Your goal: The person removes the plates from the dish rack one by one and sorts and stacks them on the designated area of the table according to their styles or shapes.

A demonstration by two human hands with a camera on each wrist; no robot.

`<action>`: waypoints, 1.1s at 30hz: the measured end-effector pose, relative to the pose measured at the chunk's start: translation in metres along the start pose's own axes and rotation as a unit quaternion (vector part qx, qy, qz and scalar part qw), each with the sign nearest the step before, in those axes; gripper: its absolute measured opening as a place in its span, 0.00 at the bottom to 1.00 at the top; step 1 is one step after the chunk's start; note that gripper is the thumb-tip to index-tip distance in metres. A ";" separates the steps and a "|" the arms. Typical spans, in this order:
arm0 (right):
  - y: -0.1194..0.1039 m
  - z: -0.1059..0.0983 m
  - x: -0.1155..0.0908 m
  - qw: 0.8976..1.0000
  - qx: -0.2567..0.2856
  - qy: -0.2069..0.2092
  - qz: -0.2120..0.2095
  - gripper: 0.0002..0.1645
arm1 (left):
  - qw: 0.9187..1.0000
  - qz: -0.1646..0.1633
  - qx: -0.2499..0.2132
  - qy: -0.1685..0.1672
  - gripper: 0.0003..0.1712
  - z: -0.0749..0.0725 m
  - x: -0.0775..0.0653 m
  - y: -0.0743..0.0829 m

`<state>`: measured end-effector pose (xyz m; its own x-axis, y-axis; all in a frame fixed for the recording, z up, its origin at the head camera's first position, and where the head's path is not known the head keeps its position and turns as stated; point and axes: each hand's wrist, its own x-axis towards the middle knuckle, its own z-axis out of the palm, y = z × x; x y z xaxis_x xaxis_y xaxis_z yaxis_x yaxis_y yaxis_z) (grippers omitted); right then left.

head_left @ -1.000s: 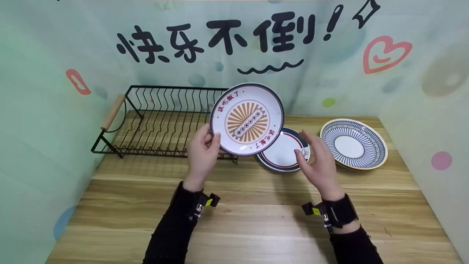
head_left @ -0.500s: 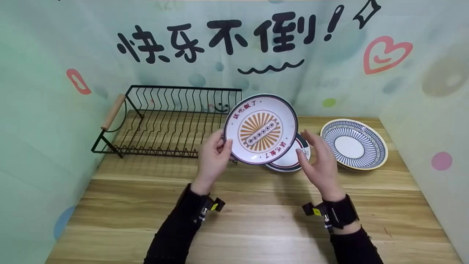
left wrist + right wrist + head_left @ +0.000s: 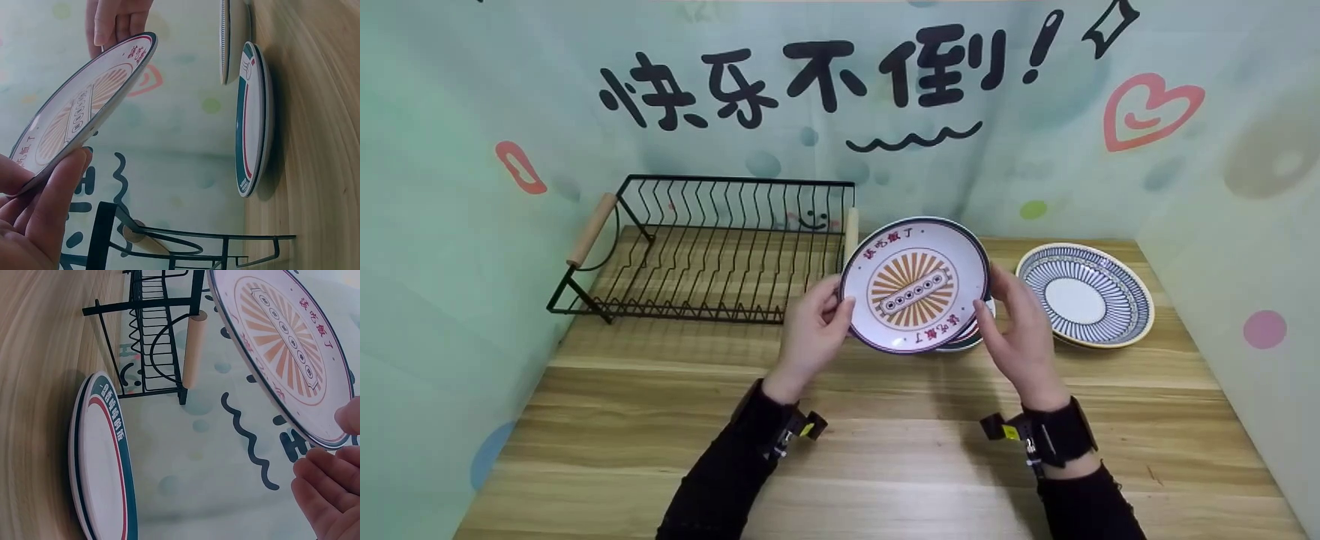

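A white plate (image 3: pixel 913 289) with a dark rim, orange rays and red characters is held tilted above the table. My left hand (image 3: pixel 813 330) pinches its left edge, thumb on the face and fingers behind. At the opposite edge my right hand (image 3: pixel 1021 334) has its thumb over the rim and its fingers behind, as the right wrist view shows. Below, mostly covered in the head view, plates with a green band and red line (image 3: pixel 254 121) lie on the table, seemingly stacked.
A black wire dish rack (image 3: pixel 697 318) with wooden handles (image 3: pixel 592 230) stands at the back left. Blue-patterned dishes (image 3: pixel 1075 300), seemingly stacked, sit at the right. A printed cloth backdrop (image 3: pixel 735 150) surrounds the wooden table (image 3: pixel 885 465).
My left hand has brought the rayed plate right and down, away from the rack, over the green-banded plates. My right hand, open and apart before, now grips the plate's right edge.
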<state>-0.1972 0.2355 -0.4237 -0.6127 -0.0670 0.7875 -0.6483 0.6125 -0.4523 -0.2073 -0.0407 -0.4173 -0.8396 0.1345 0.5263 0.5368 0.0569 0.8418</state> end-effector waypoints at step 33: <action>-0.005 -0.011 0.001 0.991 0.013 -0.031 0.127 0.03 | 0.997 -0.021 0.053 -0.048 0.18 0.004 0.000 0.002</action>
<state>-0.1899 0.2407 -0.4159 -0.7837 0.0367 0.6201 -0.4814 0.5949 -0.6437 -0.2056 -0.0365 -0.4161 -0.8522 0.2228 0.4734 0.5120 0.1685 0.8423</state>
